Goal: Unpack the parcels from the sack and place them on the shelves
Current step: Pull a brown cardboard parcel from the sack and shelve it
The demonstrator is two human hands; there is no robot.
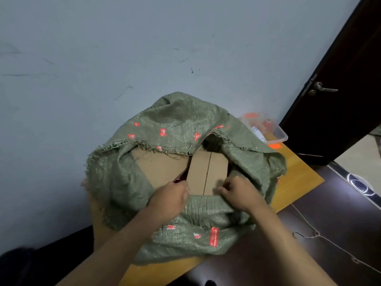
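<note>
Poking from the sack, a parcel between both hands.

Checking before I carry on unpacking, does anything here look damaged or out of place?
The sack has a frayed, ragged mouth, with loose threads hanging over the boxes. A loose string trails across the dark floor on the right. The boxes themselves look undamaged.

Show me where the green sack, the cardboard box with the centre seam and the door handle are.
green sack (177, 120): head view, upper back fabric.
cardboard box (206, 172): head view, top face near seam.
door handle (325, 89): head view, lever.
</note>
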